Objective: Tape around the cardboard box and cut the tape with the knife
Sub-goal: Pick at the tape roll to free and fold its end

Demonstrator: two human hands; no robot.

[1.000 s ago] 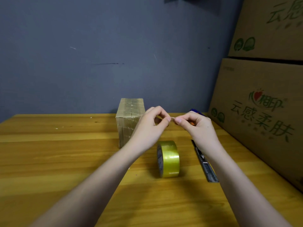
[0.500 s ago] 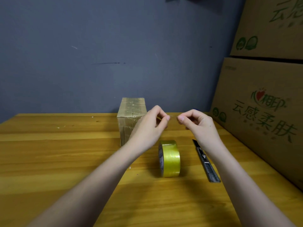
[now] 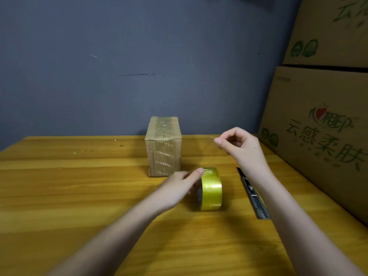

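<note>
A small cardboard box, wrapped in clear tape, stands upright at the middle back of the wooden table. In front of it a yellow tape roll stands on its edge. My left hand is blurred at the roll, with the thumb on its top rim and the fingers against its left face. My right hand hovers above the table to the right of the box, thumb and forefinger pinched together; nothing shows between them. A utility knife lies lengthwise right of the roll, partly under my right forearm.
Two large printed cartons are stacked along the right edge of the table, close to the knife. A grey wall runs just behind the table's back edge.
My hands, pinched together above the roll, have parted. The left hand dropped down onto the tape roll. The right hand moved right and stays raised.
</note>
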